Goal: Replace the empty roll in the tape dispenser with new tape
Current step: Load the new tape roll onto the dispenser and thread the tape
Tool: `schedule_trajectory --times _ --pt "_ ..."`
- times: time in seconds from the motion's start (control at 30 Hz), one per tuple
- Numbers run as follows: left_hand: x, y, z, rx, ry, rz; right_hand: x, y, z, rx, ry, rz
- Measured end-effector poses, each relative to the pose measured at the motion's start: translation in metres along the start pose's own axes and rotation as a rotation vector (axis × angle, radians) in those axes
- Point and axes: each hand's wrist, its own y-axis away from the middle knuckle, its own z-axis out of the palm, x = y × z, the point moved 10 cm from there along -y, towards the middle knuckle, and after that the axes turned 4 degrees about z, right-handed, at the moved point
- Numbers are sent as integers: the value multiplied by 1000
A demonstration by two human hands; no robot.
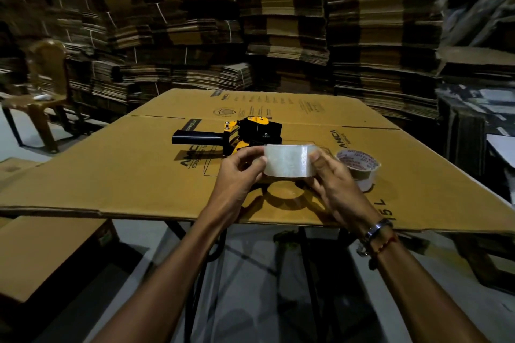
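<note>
Now, from the left: one tape dispenser lies on its side on the cardboard sheet, handle pointing left, just beyond our hands. Our left hand and right hand pinch one clear tape roll by its flat sides, lifted above the sheet. We judge it light and stiff, its glossy wound face probably slippery, so the rims or the core hole look the better hold. Just right lies a second roll with a printed core, how full we cannot tell. Two rolls, one dispenser.
</note>
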Motion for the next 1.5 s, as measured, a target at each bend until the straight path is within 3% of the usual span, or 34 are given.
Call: schedule_trajectory --times 0.17,0.43,1.0,1.33,1.5 --pt "10 6 6 -27 -112 91 -5 4 5 -26 179 -42" --pt "9 3 -2 8 -106 96 -2 -1 9 -119 -136 27" --pt "8 3 -7 70 -44 68 -4 -3 9 -88 -235 29" --pt "6 2 3 -5 -60 41 8 -11 -4 35 -202 78" --pt "10 5 9 -77 -94 51 11 -13 -5 36 -302 92"
